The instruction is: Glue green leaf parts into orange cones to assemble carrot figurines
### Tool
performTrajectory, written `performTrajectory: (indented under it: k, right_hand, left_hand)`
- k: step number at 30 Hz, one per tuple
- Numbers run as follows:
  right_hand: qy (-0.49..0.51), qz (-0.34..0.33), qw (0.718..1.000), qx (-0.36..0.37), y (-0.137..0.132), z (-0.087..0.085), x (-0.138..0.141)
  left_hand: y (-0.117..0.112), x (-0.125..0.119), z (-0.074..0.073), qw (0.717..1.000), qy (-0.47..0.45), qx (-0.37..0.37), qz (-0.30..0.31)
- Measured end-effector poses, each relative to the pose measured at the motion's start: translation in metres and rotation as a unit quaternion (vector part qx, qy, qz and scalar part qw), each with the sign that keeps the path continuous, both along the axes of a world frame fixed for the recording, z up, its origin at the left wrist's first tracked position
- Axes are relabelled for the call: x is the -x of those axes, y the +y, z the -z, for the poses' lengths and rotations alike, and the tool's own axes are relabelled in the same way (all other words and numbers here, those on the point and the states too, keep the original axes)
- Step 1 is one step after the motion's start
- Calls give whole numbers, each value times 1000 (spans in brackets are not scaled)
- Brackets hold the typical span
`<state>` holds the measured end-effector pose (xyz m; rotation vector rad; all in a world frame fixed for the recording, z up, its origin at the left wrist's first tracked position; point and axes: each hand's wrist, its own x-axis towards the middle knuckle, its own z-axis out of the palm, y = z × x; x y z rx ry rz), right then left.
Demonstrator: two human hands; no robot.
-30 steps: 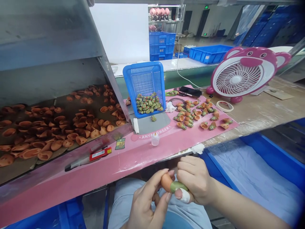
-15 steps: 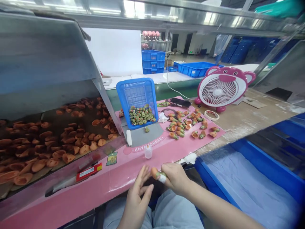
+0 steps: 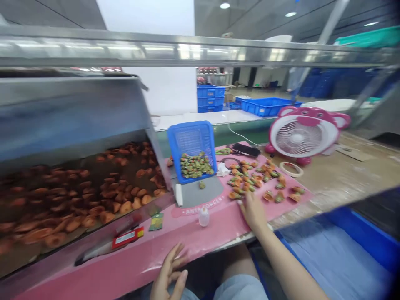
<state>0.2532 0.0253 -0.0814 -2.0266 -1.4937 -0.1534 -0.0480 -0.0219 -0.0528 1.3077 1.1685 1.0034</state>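
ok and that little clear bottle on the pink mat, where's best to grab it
The clear bottle is probably best held round its rounded body, below the narrow tip, coming from the near side with the left hand. It stands apart on the pink mat, bare mat lies on its near side, and the body is wider than the tip.
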Motion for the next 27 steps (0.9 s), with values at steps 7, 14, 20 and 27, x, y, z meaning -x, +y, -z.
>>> performTrajectory:
  k: [7, 14, 20, 27]
  right_hand:
    - [164, -171, 970, -60, -20, 16, 64]
    - [245, -243, 939, -11, 0, 27, 115]
    - [238, -226, 945, -1, 8, 44, 112]
    - [332, -210, 918, -57, -16, 11, 112]
  left_hand:
    - [28, 37, -37, 979, 110, -147, -86]
    - [145, 71, -108, 908, 318, -237, -137]
    - [249, 54, -116, 908, 383, -160, -60]
    - [227, 46, -126, 967, 230, -106, -30]
